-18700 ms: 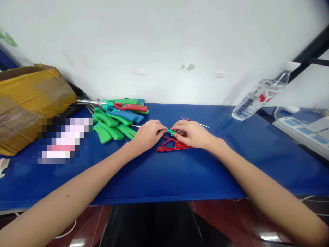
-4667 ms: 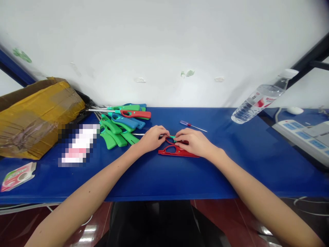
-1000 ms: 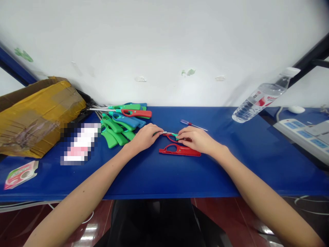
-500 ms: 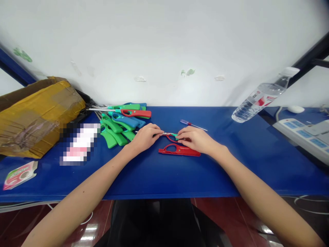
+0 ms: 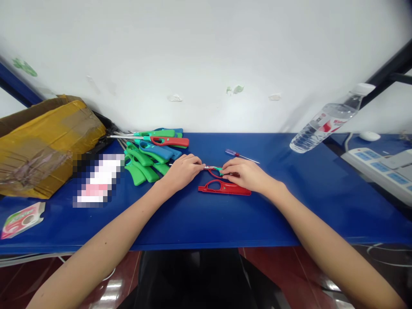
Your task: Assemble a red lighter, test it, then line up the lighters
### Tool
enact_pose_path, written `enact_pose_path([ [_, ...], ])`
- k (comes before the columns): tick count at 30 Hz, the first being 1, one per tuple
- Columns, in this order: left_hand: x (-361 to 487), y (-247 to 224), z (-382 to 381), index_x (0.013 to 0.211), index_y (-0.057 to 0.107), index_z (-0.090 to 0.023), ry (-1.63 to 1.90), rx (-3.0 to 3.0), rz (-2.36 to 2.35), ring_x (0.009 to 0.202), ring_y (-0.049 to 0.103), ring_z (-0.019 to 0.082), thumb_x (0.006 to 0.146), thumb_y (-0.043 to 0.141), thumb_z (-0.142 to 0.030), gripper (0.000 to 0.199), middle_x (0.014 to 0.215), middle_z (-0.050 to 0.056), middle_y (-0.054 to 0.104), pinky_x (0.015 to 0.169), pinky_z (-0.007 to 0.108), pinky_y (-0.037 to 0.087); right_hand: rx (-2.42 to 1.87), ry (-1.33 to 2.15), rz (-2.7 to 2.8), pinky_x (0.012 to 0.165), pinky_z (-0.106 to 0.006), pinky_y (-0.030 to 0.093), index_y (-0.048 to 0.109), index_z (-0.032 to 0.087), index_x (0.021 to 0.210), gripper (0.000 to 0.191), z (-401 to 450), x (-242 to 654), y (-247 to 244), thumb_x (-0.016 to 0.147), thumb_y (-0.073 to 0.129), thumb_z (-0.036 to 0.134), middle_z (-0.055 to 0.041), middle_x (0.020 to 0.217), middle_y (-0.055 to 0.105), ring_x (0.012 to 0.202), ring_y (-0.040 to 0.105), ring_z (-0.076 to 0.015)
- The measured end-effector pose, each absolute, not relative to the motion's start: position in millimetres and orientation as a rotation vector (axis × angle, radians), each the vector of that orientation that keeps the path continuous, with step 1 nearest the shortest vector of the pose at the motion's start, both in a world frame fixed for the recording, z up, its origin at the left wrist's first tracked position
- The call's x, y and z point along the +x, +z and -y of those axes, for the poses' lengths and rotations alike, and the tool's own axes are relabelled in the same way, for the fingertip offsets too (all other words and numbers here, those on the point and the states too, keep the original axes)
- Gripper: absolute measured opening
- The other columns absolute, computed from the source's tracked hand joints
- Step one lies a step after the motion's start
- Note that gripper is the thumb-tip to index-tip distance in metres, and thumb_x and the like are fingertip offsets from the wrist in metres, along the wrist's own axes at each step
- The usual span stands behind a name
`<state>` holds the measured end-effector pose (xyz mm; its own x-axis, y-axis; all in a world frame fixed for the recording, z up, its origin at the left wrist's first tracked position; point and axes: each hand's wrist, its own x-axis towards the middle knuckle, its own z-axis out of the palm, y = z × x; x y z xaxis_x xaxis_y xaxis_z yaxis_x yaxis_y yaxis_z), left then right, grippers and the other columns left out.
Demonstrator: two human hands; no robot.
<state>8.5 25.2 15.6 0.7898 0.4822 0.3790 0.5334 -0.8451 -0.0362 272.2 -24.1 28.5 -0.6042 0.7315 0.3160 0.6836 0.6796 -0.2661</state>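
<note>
Between my hands lies an opened red gas lighter with a green trigger. My left hand pinches its nozzle end; most of the metal tube is hidden under the fingers. Closed over the handle end is my right hand, its fingertips at the green trigger. A loose red half-shell of a lighter handle lies on the table just nearer to me, below the right hand. Beyond the right hand rests a screwdriver with a purple, clear-looking handle.
Several green, blue and red lighters are piled at the left, near a taped cardboard box. A blurred white item and a printed card piece lie on the blue table. A water bottle and power strip are right.
Both hands keep nearly the same hold on the red lighter. The whole view has shifted very slightly; nothing else has visibly moved.
</note>
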Motion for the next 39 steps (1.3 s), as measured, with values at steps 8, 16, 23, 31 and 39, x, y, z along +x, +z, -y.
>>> enact_pose_path([
  [8,10,15,-18,0.117,0.068,-0.017,-0.577,-2.842,0.835,0.089,0.06,0.019,0.099,0.048,-0.021,0.027,0.102,0.008,0.069,0.082,0.032,0.05,-1.184,0.211,2.472,0.086,-0.038,0.056,0.072,0.02,0.109,0.02,24,272,32,0.09,0.065,0.025,-0.0075,0.106,0.075,0.096,0.07,-0.0237],
  [16,13,18,-15,0.128,0.062,-0.022,-0.397,-2.821,0.776,0.096,0.057,0.02,0.098,0.042,-0.013,0.038,0.115,0.008,0.066,0.086,0.033,0.045,-1.233,0.218,2.459,0.091,-0.04,0.055,0.066,0.019,0.122,0.033,25,272,30,0.09,0.065,0.026,-0.0097,0.112,0.074,0.102,0.069,-0.026],
  [23,17,21,-12,0.128,0.062,-0.018,-0.335,-2.854,0.734,0.098,0.057,0.022,0.097,0.042,-0.012,0.037,0.115,0.01,0.064,0.087,0.036,0.045,-1.197,0.273,2.45,0.088,-0.04,0.055,0.064,0.019,0.122,0.033,23,274,29,0.091,0.064,0.028,-0.01,0.11,0.071,0.099,0.067,-0.0256],
  [31,22,19,-8,0.124,0.06,-0.016,-0.413,-2.873,0.776,0.101,0.055,0.023,0.097,0.042,-0.014,0.033,0.111,0.012,0.062,0.09,0.036,0.047,-1.206,0.255,2.427,0.079,-0.037,0.056,0.071,0.02,0.096,0.012,25,275,32,0.09,0.065,0.028,-0.0093,0.106,0.066,0.088,0.067,-0.0226],
  [39,21,18,-9,0.125,0.062,-0.016,-0.517,-2.957,0.809,0.106,0.055,0.024,0.099,0.041,-0.019,0.033,0.113,0.013,0.06,0.095,0.039,0.048,-1.205,0.182,2.489,0.091,-0.042,0.053,0.071,0.02,0.097,0.013,25,275,35,0.09,0.064,0.029,-0.0094,0.109,0.067,0.102,0.065,-0.0265],
])
